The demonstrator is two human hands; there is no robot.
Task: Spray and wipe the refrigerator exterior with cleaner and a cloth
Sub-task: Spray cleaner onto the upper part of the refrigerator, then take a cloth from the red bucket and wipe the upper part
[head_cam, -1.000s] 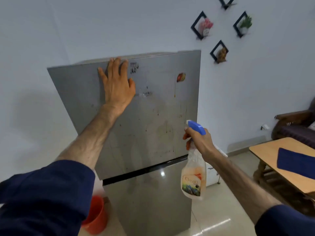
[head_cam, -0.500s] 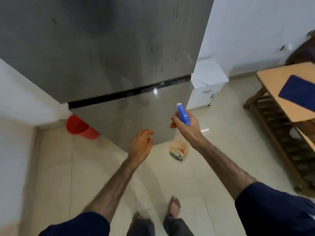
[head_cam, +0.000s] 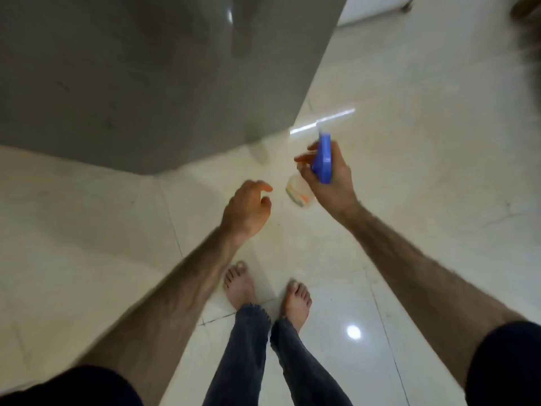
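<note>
Two hands low: right hand (head_cam: 330, 183) grips spray bottle (head_cam: 322, 159); left hand (head_cam: 247, 209) fingers loosely curled, empty. Aim nozzle squarely at refrigerator (head_cam: 146, 77) lower door.

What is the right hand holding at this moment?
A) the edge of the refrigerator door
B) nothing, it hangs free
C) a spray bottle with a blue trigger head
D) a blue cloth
C: the right hand grips the neck of the spray bottle, whose blue trigger head shows above the fingers, while the left hand hangs loosely curled and holds nothing, near the lower corner of the refrigerator.
</note>
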